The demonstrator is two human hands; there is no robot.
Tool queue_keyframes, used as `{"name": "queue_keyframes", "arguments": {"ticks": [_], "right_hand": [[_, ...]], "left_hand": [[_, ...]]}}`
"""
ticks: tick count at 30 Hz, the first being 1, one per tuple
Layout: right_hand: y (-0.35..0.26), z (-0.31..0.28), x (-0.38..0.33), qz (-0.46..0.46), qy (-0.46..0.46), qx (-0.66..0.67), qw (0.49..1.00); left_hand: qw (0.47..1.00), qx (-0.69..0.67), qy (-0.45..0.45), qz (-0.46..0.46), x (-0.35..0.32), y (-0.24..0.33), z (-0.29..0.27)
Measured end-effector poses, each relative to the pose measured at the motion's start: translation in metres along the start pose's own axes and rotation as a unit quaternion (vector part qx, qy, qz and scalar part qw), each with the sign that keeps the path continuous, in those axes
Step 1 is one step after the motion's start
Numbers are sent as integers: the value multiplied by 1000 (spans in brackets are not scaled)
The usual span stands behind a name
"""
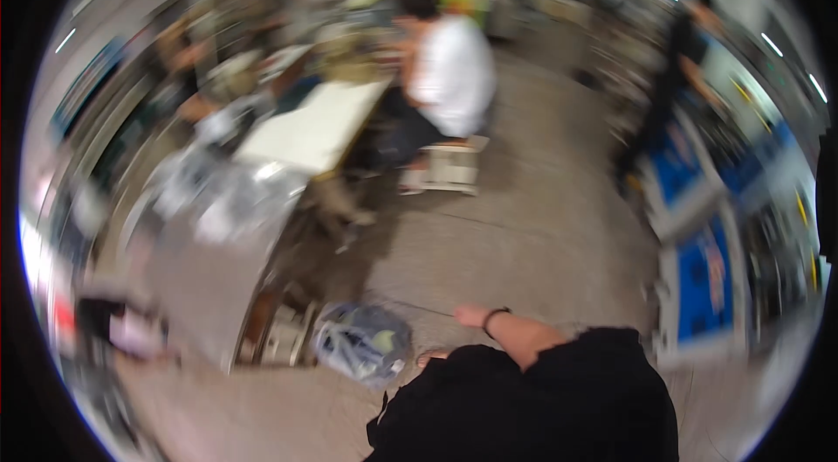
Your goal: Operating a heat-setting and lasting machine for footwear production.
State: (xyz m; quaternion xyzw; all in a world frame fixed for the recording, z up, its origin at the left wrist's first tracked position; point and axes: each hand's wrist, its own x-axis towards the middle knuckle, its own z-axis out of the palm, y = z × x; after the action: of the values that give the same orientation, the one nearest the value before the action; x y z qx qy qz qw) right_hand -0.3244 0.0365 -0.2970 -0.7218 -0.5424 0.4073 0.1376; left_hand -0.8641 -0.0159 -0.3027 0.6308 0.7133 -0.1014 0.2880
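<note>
My right hand (471, 315), with a dark band round its wrist, reaches out in front of my black clothing over the floor. Blur hides how its fingers are set, and I make out nothing in it. A small patch of skin, seemingly my left hand (432, 357), shows at the edge of the clothing; its fingers cannot be made out. Nearest to it on the left is a translucent plastic bag (362, 344) with dark and pale contents on the floor. The bag and the left hand look close together, but touching or apart I cannot tell.
Left stands a grey table (196, 283) heaped with clear plastic (231, 200); a pale tabletop (314, 126) lies beyond. A person in white (454, 73) sits on a stool (452, 167). At right, a person in black (676, 69) stands by blue-panelled machines (703, 279).
</note>
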Motion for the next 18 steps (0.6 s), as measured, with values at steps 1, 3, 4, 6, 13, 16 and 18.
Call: {"name": "queue_keyframes", "arguments": {"ticks": [1, 3, 4, 6, 13, 16, 18], "right_hand": [[-3, -8, -11, 3, 18, -68, 998], [-27, -18, -46, 46, 50, -35, 997], [-15, -19, -64, 61, 69, -29, 995], [5, -15, -116, 112, 90, -16, 989], [130, 36, -345, 397, 80, 2, 914], [186, 51, -422, 523, 41, 80, 848], [212, 4, -453, 548, 73, 6, 833]], "left_hand": [[996, 40, -23, 73, 33, 19, -15], [981, 91, -57, 162, 73, 44, -23], [969, 111, -72, 206, 88, 67, -27], [955, 123, -89, 255, 102, 104, -24], [934, 102, -117, 320, 69, 203, 12], [927, 110, -123, 338, 52, 238, 16], [923, 122, -121, 345, 36, 262, 22]]}}
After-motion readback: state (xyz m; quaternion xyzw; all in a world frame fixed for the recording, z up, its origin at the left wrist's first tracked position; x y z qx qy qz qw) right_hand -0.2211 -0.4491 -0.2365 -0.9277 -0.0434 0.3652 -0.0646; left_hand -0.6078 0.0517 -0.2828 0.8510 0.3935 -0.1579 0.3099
